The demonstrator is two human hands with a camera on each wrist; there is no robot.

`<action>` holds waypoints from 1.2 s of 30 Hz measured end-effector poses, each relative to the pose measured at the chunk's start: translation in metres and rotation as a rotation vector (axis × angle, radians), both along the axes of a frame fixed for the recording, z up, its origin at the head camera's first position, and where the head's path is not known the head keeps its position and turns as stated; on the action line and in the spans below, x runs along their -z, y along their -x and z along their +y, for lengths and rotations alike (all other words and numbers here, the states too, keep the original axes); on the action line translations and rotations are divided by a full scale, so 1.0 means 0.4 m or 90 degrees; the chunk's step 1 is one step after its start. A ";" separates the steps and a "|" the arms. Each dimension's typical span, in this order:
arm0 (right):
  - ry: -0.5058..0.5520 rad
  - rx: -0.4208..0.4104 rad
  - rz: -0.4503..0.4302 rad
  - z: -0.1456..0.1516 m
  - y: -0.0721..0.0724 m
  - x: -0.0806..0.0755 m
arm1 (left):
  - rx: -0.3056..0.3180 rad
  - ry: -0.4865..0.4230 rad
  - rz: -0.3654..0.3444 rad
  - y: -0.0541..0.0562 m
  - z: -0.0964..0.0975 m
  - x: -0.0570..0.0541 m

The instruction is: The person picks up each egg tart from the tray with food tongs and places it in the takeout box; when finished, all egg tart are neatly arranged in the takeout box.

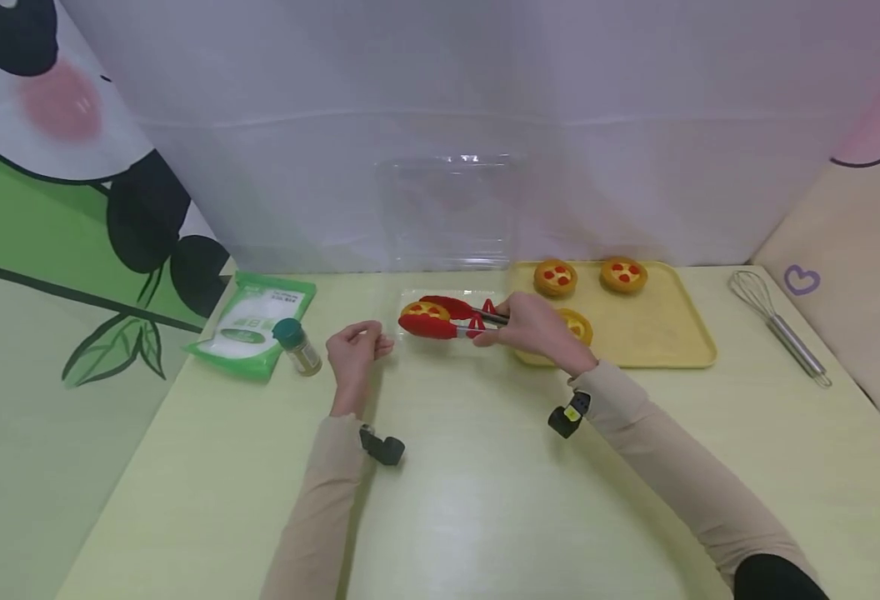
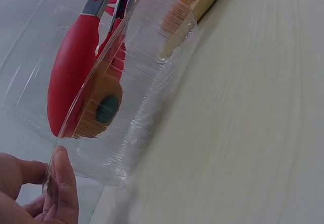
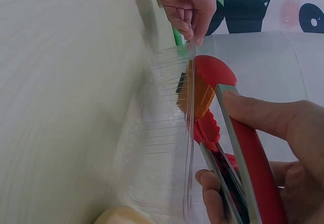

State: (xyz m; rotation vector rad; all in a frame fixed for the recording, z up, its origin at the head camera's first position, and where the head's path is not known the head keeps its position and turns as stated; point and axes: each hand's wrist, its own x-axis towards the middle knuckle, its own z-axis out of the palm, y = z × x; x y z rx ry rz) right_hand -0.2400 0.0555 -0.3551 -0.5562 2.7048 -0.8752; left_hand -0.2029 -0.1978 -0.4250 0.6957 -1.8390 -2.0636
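Observation:
My right hand [image 1: 533, 329] grips red-tipped metal tongs [image 2: 73, 77]. Between the tong heads sits a small round tart [image 1: 425, 310] with a golden crust and red spots on top; a dark round patch marks its underside in the left wrist view. The tart is at the left end of a clear plastic box [image 3: 157, 158], partly below its rim; whether it touches the bottom I cannot tell. My left hand [image 1: 353, 358] pinches the box's rim at that end. The hinged clear lid [image 1: 447, 212] stands raised behind.
To the right, a yellow tray [image 1: 635, 337] bears two tarts at its back and another tart [image 1: 577, 326] partly behind my right hand. A whisk [image 1: 781, 325] lies farther right. On the left are a green-and-white bag [image 1: 248, 325] and a green-capped jar [image 1: 297, 347].

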 end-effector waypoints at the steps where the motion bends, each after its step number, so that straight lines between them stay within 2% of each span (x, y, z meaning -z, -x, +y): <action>1: -0.005 -0.003 -0.003 -0.006 0.005 -0.001 | -0.001 -0.001 0.001 0.001 0.000 0.000; 11: -0.003 -0.033 -0.070 -0.051 0.052 -0.004 | 0.007 -0.008 -0.002 -0.001 0.005 -0.008; 17: -0.001 -0.060 -0.113 -0.057 0.079 0.003 | 0.010 -0.002 -0.001 0.000 0.004 -0.003; 23: -0.011 -0.056 -0.162 -0.053 0.095 0.005 | 0.011 -0.001 0.010 0.000 0.001 0.004; 29: -0.015 -0.030 -0.140 -0.041 0.089 -0.002 | 0.012 0.007 -0.008 0.002 0.003 0.005; 36: -0.011 0.004 -0.096 -0.005 0.066 -0.017 | 0.012 0.006 -0.024 0.002 0.002 0.001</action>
